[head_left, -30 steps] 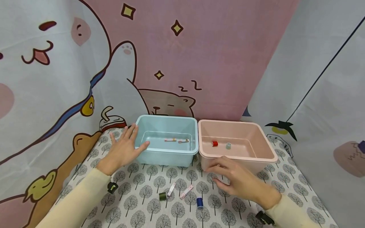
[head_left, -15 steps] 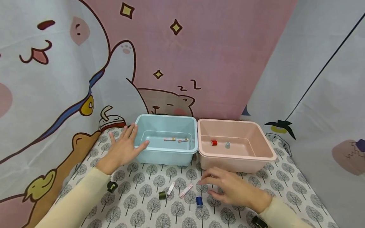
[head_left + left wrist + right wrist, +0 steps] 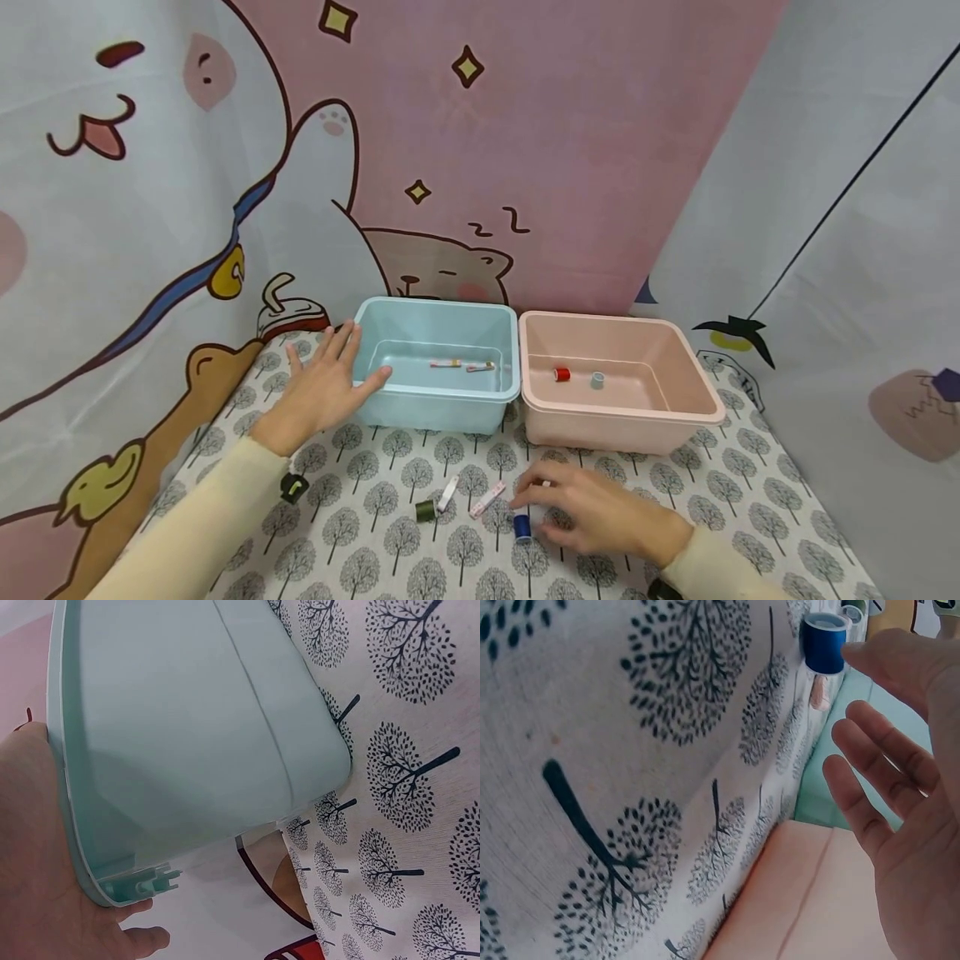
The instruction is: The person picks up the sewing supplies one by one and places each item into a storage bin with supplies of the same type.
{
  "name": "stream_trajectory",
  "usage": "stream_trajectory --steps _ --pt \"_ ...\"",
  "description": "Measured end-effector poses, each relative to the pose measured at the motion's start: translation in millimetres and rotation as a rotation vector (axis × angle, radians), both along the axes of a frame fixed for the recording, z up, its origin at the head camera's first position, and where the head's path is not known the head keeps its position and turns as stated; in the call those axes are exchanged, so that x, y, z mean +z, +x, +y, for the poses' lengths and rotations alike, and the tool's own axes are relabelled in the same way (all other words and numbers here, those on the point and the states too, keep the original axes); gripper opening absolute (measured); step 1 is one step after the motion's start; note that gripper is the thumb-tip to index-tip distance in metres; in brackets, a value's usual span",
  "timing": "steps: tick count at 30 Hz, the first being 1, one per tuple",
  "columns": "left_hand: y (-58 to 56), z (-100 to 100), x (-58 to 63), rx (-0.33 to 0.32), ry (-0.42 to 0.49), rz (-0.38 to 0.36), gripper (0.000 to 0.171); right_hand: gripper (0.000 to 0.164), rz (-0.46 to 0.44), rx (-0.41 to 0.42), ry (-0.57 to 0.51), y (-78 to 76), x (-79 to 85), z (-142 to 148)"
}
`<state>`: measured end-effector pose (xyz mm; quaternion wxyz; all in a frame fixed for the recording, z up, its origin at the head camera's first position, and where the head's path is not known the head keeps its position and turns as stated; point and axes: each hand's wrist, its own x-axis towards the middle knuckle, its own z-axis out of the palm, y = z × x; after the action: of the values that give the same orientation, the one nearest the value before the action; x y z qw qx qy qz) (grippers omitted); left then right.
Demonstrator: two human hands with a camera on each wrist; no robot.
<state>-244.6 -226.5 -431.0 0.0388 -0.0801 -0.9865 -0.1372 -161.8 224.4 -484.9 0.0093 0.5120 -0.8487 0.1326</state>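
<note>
My left hand [image 3: 318,387] rests on the front left corner of the light blue tub [image 3: 435,403], its fingers spread along the rim. In the left wrist view, the hand [image 3: 45,855] lies against the tub's rim [image 3: 67,772]. Low over the cloth, my right hand [image 3: 588,510] reaches towards a blue thread spool [image 3: 522,527], with its fingertips close beside it. The right wrist view shows the thumb and fingers apart, nothing between them, and the blue spool [image 3: 825,645] standing by the fingertips. A green thread spool [image 3: 425,511], a white clip-like strip [image 3: 447,493] and a pink patterned strip [image 3: 487,499] lie nearby.
A pink tub [image 3: 622,429] stands right of the blue one, holding a red spool [image 3: 562,375] and a pale spool [image 3: 597,380]. Two small patterned strips [image 3: 480,367] lie inside the blue tub. A tree-print cloth [image 3: 405,575] covers the table; a cartoon curtain [image 3: 570,167] hangs behind.
My right hand has moved from the pink tub's front edge down and left to the blue spool. The left hand has stayed on the blue tub's rim.
</note>
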Motion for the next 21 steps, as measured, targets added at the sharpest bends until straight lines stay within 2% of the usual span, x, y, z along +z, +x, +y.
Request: stream_trajectory --steps 9,16,21 --pt "0.0 -1 0.2 -0.002 -0.003 0.001 0.115 0.05 -0.035 0.024 0.031 1.5 -7.8 -3" --pt "-1.1 1 -0.7 -0.006 0.0 -0.003 0.111 0.045 -0.088 0.05 0.025 2.0 -10.1 -4" --pt "-1.4 0 -0.8 0.0 -0.009 -0.004 0.11 0.044 -0.086 0.05 0.029 2.3 -12.1 -6"
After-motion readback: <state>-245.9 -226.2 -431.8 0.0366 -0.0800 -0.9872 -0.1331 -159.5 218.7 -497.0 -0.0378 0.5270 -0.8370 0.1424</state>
